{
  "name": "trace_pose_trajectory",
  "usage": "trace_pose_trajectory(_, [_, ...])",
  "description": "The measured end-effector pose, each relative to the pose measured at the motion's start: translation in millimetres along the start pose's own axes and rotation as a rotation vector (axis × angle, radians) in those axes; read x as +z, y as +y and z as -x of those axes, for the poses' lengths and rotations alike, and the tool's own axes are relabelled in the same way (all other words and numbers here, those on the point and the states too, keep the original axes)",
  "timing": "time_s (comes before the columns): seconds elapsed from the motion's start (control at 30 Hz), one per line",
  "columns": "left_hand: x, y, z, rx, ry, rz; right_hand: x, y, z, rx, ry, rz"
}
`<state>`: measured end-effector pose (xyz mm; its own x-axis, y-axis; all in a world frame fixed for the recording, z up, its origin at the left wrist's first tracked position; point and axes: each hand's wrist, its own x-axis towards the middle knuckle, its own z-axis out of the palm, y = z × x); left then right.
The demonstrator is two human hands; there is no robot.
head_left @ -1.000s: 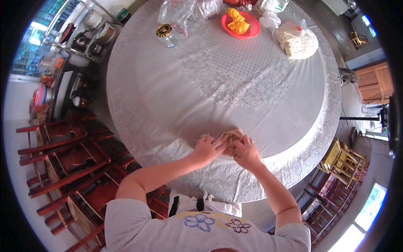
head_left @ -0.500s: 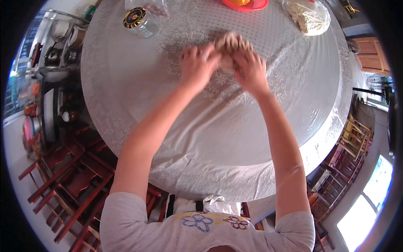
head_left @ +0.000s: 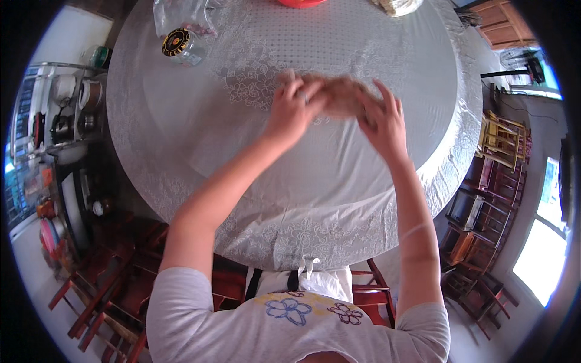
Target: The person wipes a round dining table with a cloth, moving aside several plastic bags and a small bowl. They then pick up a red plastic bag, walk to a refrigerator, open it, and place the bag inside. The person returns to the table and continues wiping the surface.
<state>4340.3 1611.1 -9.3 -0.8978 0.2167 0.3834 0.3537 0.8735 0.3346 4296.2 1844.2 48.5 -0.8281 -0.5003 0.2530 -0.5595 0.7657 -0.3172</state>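
Note:
A blurred brown, lumpy bundle (head_left: 342, 97) is stretched sideways between my hands, over the far middle of the table. I cannot make out its kind. My left hand (head_left: 293, 110) is closed on its left end, with part of the bundle showing beyond the fingers. At the right end, my right hand (head_left: 385, 124) grips it with bent fingers, the index finger partly raised. Both forearms reach forward above the round table with its silvery, flower-patterned cover (head_left: 290, 181).
Toward the far left stand a glass jar with a black and gold lid (head_left: 176, 43) and a clear plastic bag (head_left: 181, 15). A red basin (head_left: 301, 2) and a bag of pale food (head_left: 398, 5) lie at the far edge. Dark red wooden chairs (head_left: 130, 290) flank the table.
The brown bundle has gone from bunched up to spread out sideways. My right hand has moved right and nearer. The whole view has shifted, so the basin and pale bag sit higher.

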Motion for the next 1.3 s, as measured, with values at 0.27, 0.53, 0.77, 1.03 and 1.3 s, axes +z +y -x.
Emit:
trace_pose_trajectory(0.27, [40,82,77,-0.037,-0.086,0.22,59,7,149,0.288,-0.023,0.085])
trace_pose_trajectory(0.53, [-43,117,192,0.133,-0.323,0.327,-29,-76,253,0.251,-0.195,-0.19])
trace_pose_trajectory(0.77, [-132,-6,96,0.043,-0.03,0.01,9,-135,77,0.254,0.113,-0.235])
trace_pose_trajectory(1.03, [-74,-147,121,0.037,-0.187,0.028,144,-177,10,0.157,0.026,0.033])
trace_pose_trajectory(1.3, [-139,-185,190,0.195,-0.232,0.315,143,-298,49,0.203,-0.244,-0.27])
